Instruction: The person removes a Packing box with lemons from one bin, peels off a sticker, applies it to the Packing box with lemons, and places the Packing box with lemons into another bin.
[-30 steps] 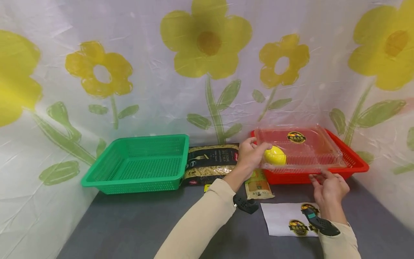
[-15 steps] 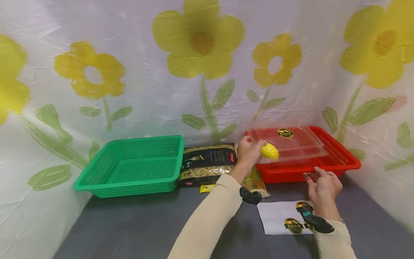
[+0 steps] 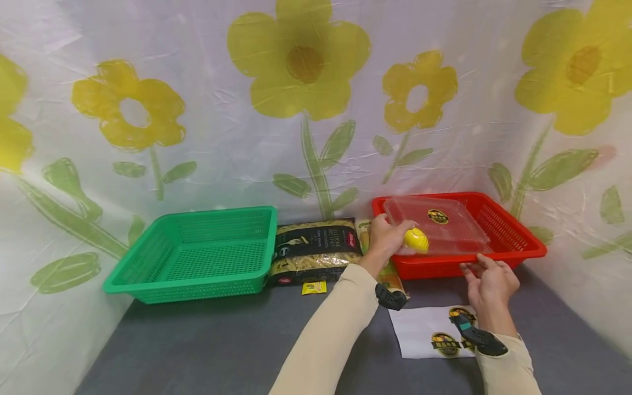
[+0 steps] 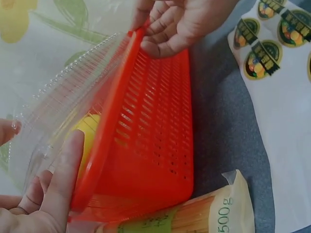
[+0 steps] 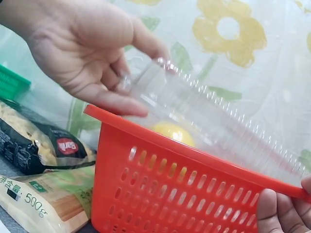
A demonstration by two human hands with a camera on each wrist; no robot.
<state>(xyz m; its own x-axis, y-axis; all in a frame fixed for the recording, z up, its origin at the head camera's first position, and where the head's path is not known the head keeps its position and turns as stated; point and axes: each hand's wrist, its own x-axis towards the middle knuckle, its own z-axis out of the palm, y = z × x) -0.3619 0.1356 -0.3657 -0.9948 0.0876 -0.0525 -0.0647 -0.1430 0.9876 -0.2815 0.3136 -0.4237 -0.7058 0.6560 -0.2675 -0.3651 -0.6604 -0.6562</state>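
My left hand (image 3: 387, 238) grips the left end of a clear plastic clamshell box (image 3: 456, 230), which tilts inside the red basket (image 3: 523, 241). A round black-and-gold label (image 3: 437, 216) sits on its lid. Inside the box, close to my left thumb, lies a yellow lemon-like thing (image 5: 174, 133). In the right wrist view the box's left end rises above the basket rim, between thumb and fingers. My right hand (image 3: 491, 282) holds the basket's front rim, with its fingers (image 5: 286, 211) curled under the edge. The basket wall hides the box's lower side.
A green basket (image 3: 192, 285) stands at the left. Between the baskets lie a black bag of pasta (image 3: 313, 247), a 500g pack of noodles (image 4: 204, 216) and a small yellow sachet (image 3: 314, 287). A white label sheet (image 3: 419, 329) lies in front. A flowered curtain hangs behind.
The clamshell box has gone from lying across the top of the red basket to down inside it, still in my left hand. My right hand has stayed at the front rim.
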